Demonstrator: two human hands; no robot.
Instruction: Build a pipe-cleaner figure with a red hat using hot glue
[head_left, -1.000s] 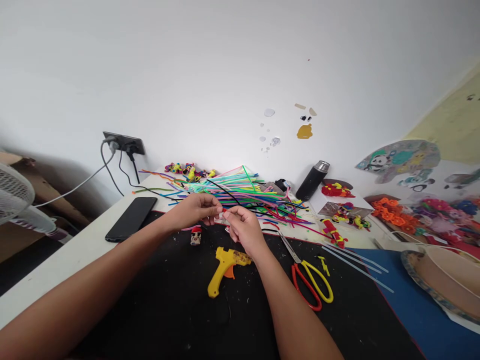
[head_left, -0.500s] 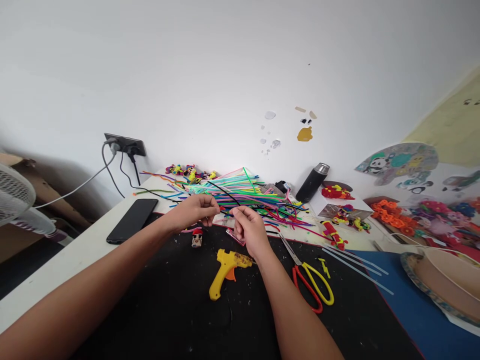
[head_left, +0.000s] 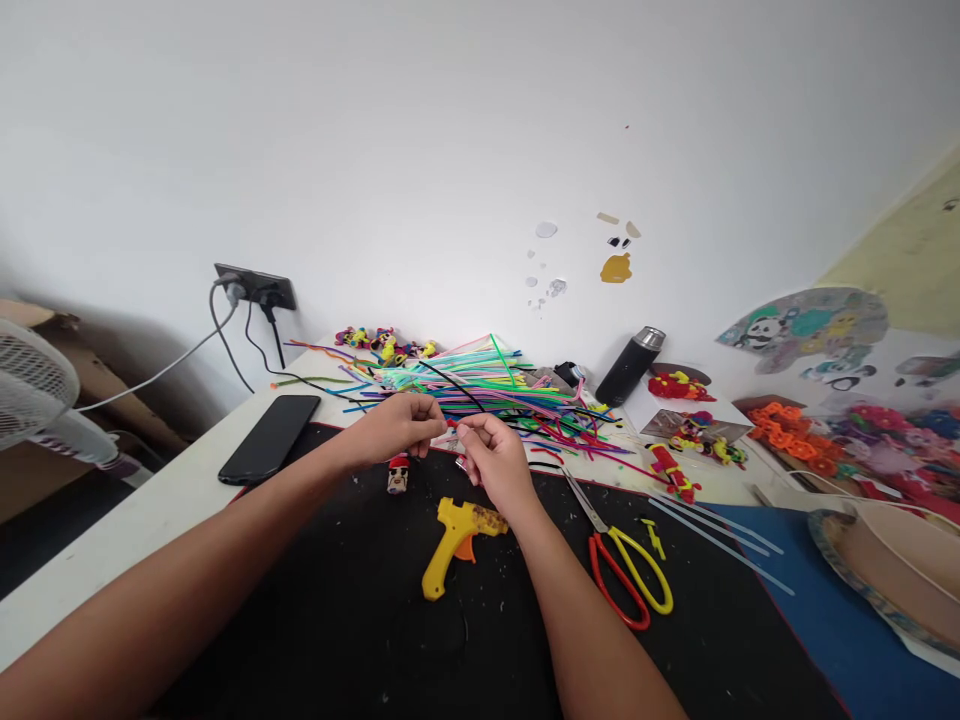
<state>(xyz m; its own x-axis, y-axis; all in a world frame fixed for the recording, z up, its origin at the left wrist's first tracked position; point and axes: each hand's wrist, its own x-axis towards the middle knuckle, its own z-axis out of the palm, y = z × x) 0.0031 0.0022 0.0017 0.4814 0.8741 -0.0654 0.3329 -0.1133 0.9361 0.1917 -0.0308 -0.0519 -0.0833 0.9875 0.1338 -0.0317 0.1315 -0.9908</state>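
Note:
My left hand [head_left: 409,428] and my right hand [head_left: 489,450] meet over the back of the black mat, thumbs and fingers pinched close together. Whatever lies between the fingertips is too small to make out. Behind them a black pipe cleaner [head_left: 450,380] curves over a heap of coloured pipe cleaners [head_left: 480,375]; I cannot tell whether it reaches my right hand. Just below my left hand stands a small figure head [head_left: 397,476] with a red top. A yellow glue gun [head_left: 459,540] lies on the mat, nearer me than both hands.
Scissors [head_left: 619,560] with red and yellow handles lie at right, beside clear glue sticks [head_left: 739,535]. A phone [head_left: 270,438] rests at left. Behind are a black flask [head_left: 631,366] and small pipe-cleaner figures [head_left: 386,345]. A woven basket [head_left: 892,570] sits far right.
My hands have come slightly closer together, fingertips still pinched. The view has shifted a little, so the things on the table appear slightly further right.

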